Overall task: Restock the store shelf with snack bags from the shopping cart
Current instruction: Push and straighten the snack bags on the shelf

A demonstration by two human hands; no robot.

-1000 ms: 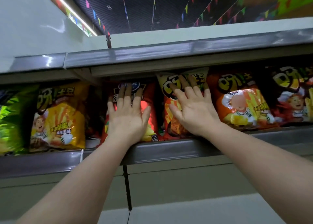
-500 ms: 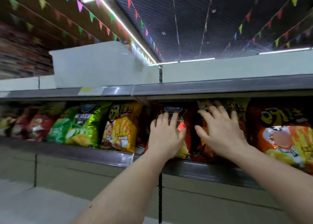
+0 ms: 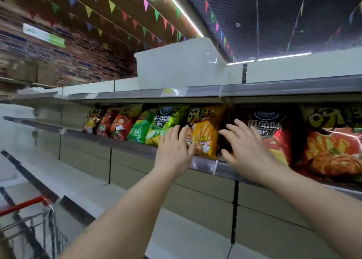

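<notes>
A row of snack bags stands upright on the upper shelf [image 3: 203,165]. A yellow bag [image 3: 205,133] is in the middle, a green bag [image 3: 160,125] to its left, a dark red tomato-flavour bag [image 3: 274,133] to its right and an orange bag [image 3: 333,147] further right. My left hand [image 3: 174,151] is open with straight fingers in front of the yellow bag's left edge. My right hand [image 3: 246,147] is open with spread fingers in front of the dark red bag. Neither hand holds a bag. Whether they touch the bags is unclear.
The shopping cart [image 3: 29,215] with a red handle shows at the lower left. Below the bags run bare lower shelves [image 3: 58,198]. A white box [image 3: 176,66] sits on the top shelf. More red bags [image 3: 109,121] line the shelf's left part.
The view has swung left and both hands have come off the dark red and yellow-orange bags, sliding left along the shelf. The cart has come into view.
</notes>
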